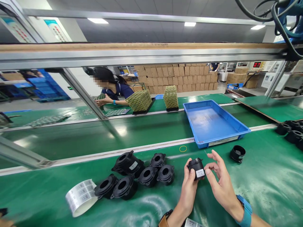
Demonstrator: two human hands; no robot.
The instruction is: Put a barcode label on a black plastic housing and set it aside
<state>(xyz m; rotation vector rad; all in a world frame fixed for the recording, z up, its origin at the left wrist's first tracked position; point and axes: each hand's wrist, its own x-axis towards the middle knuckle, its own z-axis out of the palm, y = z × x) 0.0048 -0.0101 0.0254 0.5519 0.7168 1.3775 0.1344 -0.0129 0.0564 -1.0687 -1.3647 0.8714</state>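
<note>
My left hand (189, 186) grips a black part (197, 167); my right hand (221, 179) hovers open beside it. Loose parts (139, 175), label roll (80, 197), blue tray (213, 123) lie around.

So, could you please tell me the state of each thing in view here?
Labelled black part: held by left hand, label facing up.
Right hand: open, fingertips at the part.
Blue tray: shows nothing inside.
Label roll: partly unrolled.
Black parts cluster: loose on the bench.
Lone black part: lying apart.
</note>
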